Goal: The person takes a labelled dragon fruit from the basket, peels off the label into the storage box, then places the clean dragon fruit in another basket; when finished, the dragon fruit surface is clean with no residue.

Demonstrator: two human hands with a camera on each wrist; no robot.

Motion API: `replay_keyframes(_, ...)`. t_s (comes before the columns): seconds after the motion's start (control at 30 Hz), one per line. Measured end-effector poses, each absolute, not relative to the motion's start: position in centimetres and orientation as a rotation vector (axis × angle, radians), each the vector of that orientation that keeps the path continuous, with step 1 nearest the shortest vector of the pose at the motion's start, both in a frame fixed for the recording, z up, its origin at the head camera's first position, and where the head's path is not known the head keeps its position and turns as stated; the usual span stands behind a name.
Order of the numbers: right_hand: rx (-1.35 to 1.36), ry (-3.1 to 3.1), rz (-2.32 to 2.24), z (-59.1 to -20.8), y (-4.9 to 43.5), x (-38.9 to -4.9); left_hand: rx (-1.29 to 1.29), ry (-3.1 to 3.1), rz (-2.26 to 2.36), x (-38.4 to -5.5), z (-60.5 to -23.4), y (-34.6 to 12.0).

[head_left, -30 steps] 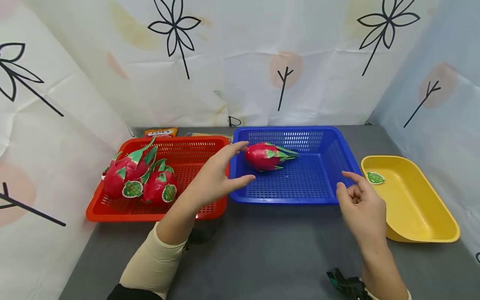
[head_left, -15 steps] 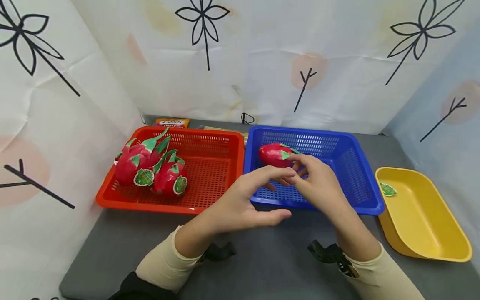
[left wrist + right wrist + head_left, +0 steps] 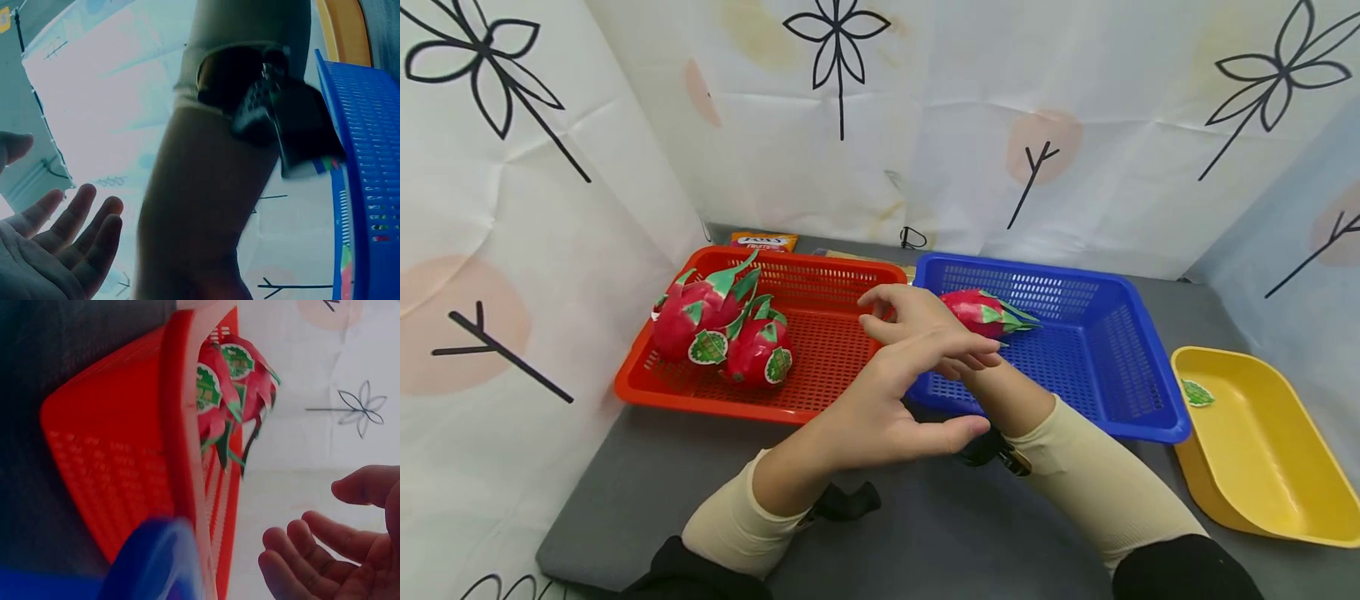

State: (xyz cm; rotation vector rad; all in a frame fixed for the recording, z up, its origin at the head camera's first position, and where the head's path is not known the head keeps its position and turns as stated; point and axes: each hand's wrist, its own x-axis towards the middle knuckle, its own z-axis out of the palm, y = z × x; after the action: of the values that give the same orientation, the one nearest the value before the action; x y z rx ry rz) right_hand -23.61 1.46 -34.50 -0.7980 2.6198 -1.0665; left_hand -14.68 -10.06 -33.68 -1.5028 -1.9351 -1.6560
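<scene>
Two dragon fruits with green leaf tips and round green stickers, a larger dragon fruit (image 3: 696, 317) and a smaller dragon fruit (image 3: 758, 354), lie in the left of the red basket (image 3: 700, 403). A third dragon fruit (image 3: 983, 313) lies in the blue basket (image 3: 1075, 427). My right hand (image 3: 917, 315) reaches left, over where the two baskets meet, its fingers loosely bent and holding nothing. Nearer to me, my left hand (image 3: 887, 408) hovers with straight fingers and thumb apart, overlapping the right forearm in the head view. The left wrist view shows the left palm (image 3: 44, 262) empty.
A yellow bin (image 3: 1262, 450) with a green leaf-shaped sticker (image 3: 1197, 393) inside stands at the right. An orange snack packet (image 3: 763, 242) lies behind the red basket. Printed cloth walls (image 3: 955, 75) enclose the back and sides of the grey table (image 3: 700, 467).
My right hand has swung left from beside the yellow bin, across the blue basket, to the red basket's right edge. My left hand has come back from between the baskets. The head view has shifted left.
</scene>
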Motion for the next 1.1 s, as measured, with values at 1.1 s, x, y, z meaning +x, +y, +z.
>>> replay_keyframes(1.1,-1.320,2.644,-0.567,-37.1,-16.7,-30.1,-1.492,-1.825,-1.516,-12.9,-32.3,-12.0)
